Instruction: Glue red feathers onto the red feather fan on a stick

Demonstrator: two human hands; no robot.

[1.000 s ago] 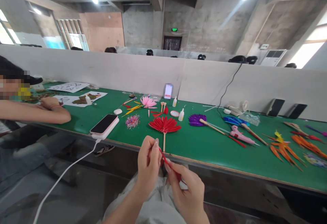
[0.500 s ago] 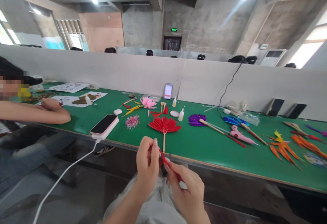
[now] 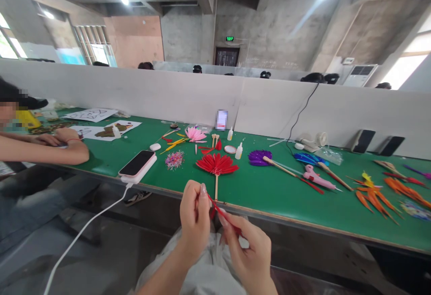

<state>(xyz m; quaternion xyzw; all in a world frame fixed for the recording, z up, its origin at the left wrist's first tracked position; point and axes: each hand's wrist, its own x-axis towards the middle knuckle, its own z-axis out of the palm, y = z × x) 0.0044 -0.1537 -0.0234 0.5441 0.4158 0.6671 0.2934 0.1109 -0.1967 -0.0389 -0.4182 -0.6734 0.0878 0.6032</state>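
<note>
Left hand: the left hand (image 3: 193,218) is raised in front of the lap, below the near edge of the desk (image 3: 269,194). Its fingers are curled and its thumb and forefinger are pinched on the upper end of the red feather (image 3: 222,214).
Right hand: the right hand (image 3: 251,254) is lower and to the right, palm turned inward. Its fingers are closed on the lower end of the same feather.
Red feather: thin and narrow, it is held in the air between the two hands. It slants down from the left fingertips to the right hand and sits over the lap, clear of the desk.
Nearest item on desk: a red feather fan (image 3: 217,165) on a wooden stick lies flat just beyond the hands, with the stick pointing at the near edge.
Left of the fan: a small heap of sequins (image 3: 174,159) lies there. A phone (image 3: 137,163) lies face up on a white pack, and a white cable (image 3: 84,230) hangs from it off the edge.
Right of the fan: a purple fan (image 3: 257,157), a blue fan (image 3: 308,159) and a pink glue gun (image 3: 316,179) come first. Loose orange feathers (image 3: 377,198) lie further right.
Behind the fan: a glue bottle (image 3: 239,151) and a pink fan (image 3: 195,134).
Co-worker: a bare forearm (image 3: 43,151) rests on the desk at far left, well apart from the person's hands.
Rear boundary: a white partition (image 3: 168,95) runs along the back of the desk.
</note>
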